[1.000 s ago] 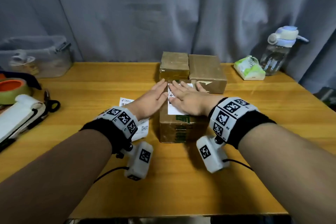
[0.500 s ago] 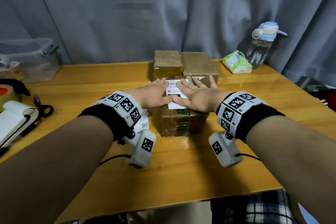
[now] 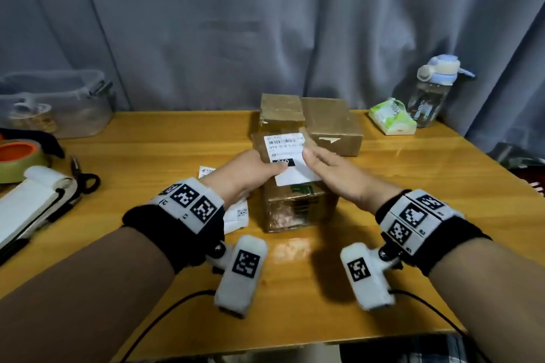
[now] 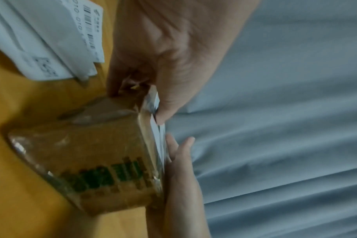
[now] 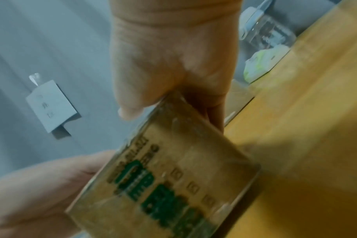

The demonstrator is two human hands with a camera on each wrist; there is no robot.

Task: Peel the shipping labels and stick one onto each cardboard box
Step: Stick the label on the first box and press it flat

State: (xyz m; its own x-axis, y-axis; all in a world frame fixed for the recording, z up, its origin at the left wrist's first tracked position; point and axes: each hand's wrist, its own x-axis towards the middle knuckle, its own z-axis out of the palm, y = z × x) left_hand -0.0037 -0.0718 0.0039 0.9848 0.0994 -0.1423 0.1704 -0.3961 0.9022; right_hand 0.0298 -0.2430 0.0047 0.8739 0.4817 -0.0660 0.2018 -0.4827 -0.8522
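The near cardboard box (image 3: 295,209) with green print carries a white shipping label (image 3: 284,146) on its top. My left hand (image 3: 259,169) grips its left side, thumb on the label. My right hand (image 3: 318,162) grips the right side, thumb on the top edge. Whether the box is off the table I cannot tell. In the left wrist view the left hand (image 4: 163,64) pinches the box (image 4: 88,153) at its top edge. In the right wrist view the right hand (image 5: 173,64) clasps the box (image 5: 173,169). Two more boxes (image 3: 281,109) (image 3: 330,121) stand behind.
Loose label sheets (image 3: 236,215) lie left of the box on the wooden table (image 3: 413,180). Tape roll (image 3: 17,156), scissors (image 3: 85,180), a white pouch (image 3: 32,203) and a clear tub (image 3: 56,103) sit far left. Tissue pack (image 3: 390,116) and water bottle (image 3: 433,88) stand back right.
Both hands lay flat on the label, smoothing it. Now they have slid apart to the box's sides and grip it, thumbs on top.
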